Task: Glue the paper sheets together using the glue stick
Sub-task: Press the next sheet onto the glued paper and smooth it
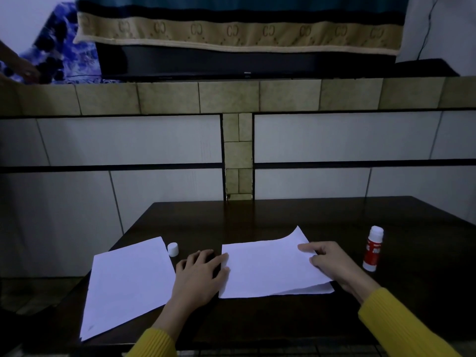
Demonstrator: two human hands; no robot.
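Two white paper sheets (268, 269) lie stacked in the middle of the dark table (257, 217); the top sheet's far right corner curls up. My left hand (201, 276) rests flat on the table with its fingertips on the stack's left edge. My right hand (332, 264) pinches the top sheet at its right edge. A red and white glue stick (373, 249) stands upright to the right of that hand, uncapped. Its white cap (173, 249) stands between the stack and a separate pile of white paper (128, 284) at the left.
A tiled wall (128, 140) rises directly behind the table. Above it sits a ledge with a dark television (231, 63) draped in a beige and teal blanket. Another person's hand (23, 69) shows at the far upper left on blue cloth.
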